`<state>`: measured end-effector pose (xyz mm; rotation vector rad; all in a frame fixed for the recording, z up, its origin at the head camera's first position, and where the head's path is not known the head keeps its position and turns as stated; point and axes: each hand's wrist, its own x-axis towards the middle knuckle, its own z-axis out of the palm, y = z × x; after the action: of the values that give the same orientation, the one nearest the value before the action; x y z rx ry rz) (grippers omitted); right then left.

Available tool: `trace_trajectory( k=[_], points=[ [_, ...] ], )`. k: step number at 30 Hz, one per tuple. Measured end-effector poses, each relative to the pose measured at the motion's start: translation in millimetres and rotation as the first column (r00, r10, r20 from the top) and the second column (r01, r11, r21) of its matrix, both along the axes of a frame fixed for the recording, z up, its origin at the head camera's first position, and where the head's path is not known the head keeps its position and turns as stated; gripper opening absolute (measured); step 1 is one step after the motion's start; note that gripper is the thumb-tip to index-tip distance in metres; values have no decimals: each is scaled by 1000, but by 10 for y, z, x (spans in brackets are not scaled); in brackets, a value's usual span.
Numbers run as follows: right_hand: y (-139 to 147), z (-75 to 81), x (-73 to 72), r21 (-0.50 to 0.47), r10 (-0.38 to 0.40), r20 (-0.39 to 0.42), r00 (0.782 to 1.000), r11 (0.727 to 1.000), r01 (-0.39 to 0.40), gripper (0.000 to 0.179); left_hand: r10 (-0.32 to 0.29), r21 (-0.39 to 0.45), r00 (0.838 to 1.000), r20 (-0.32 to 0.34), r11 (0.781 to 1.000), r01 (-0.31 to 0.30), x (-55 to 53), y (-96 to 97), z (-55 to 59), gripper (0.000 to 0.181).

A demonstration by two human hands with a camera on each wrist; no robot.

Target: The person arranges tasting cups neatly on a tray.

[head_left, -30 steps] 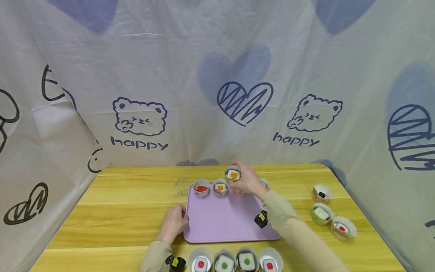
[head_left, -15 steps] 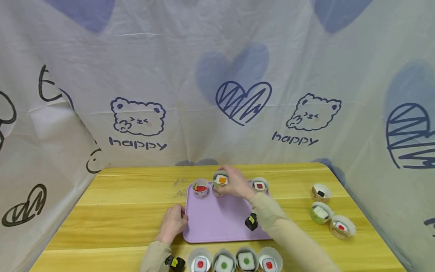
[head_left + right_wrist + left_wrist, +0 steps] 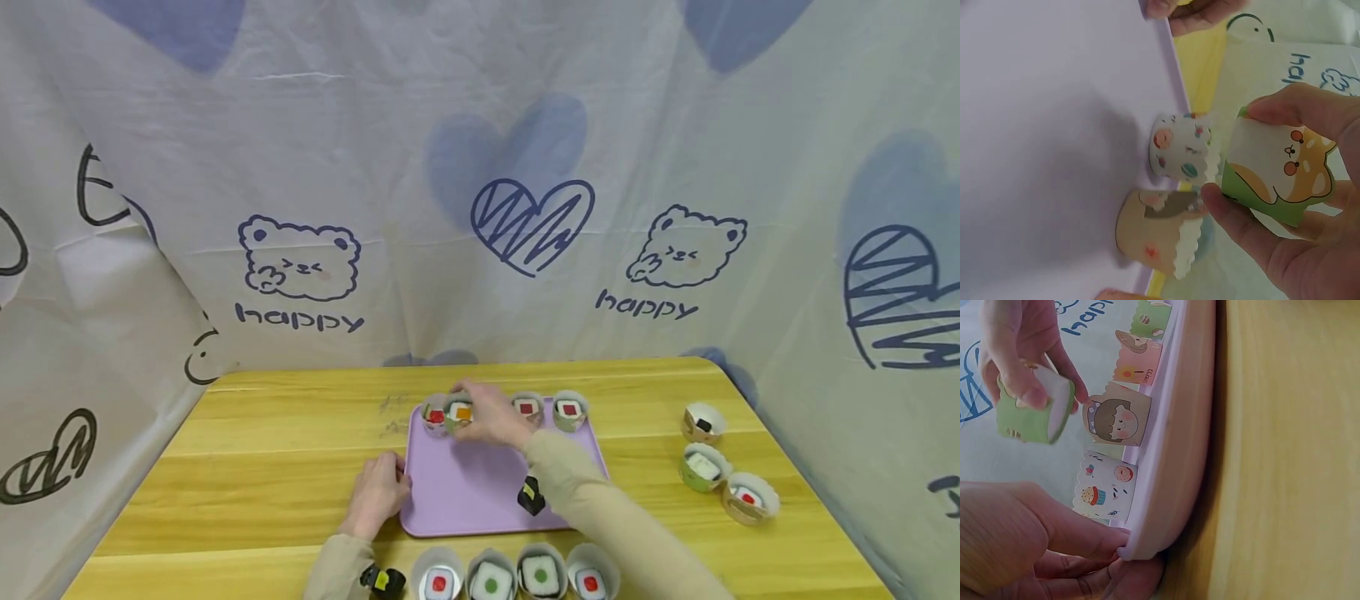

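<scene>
My right hand (image 3: 491, 417) grips a green paper baking cup (image 3: 1282, 169) with a dog face printed on it. In the head view a white piece with an orange square shows inside. The cup is held above the tray, over the back row, beside a white patterned cup (image 3: 1107, 487) with red filling. Below it stands a beige cup (image 3: 1119, 415) with a girl's face, largely hidden in the head view. My left hand (image 3: 378, 496) pinches the left rim of the purple tray (image 3: 480, 517), thumb on top and fingers beneath in the left wrist view.
Two cups with dark red squares, one pinkish (image 3: 527, 408) and one green (image 3: 570, 410), stand farther right on the tray. Several filled cups, including a white one (image 3: 438, 575), line the table's front. Others, one green (image 3: 705, 468), stand at right. A printed curtain (image 3: 420, 208) hangs behind.
My right hand has carried the green cup leftward along the back row, from over the pink cup to near the white patterned one. My left hand stays on the tray rim.
</scene>
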<state>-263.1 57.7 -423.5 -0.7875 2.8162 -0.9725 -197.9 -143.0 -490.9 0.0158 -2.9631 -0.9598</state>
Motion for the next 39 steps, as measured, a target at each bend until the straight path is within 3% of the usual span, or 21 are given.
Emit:
trace_trajectory(
  k=[8,18,25,32,39],
  points=[
    [-229,-50,44,109,21,-12,1000,994,-19,60,9,1,1000,24,1000,-9,1,5,-4,5],
    [-343,-143,68,92,81,-1,997,993,-80,56,9,13,1000,29,1000,-9,-1,-1,12,4],
    [-388,-224,68,126,62,-8,998,990,-60,54,5,9,1000,2,1000,-5,8,-14,11,4],
    [-399,-257,74,150,59,-6,998,987,-57,54,16,14,1000,26,1000,-16,-12,-14,0,4],
    [-406,-265,93,170,59,-9,998,984,-56,52,0,-3,1000,-26,1000,0,1,-20,-9,4]
  ],
)
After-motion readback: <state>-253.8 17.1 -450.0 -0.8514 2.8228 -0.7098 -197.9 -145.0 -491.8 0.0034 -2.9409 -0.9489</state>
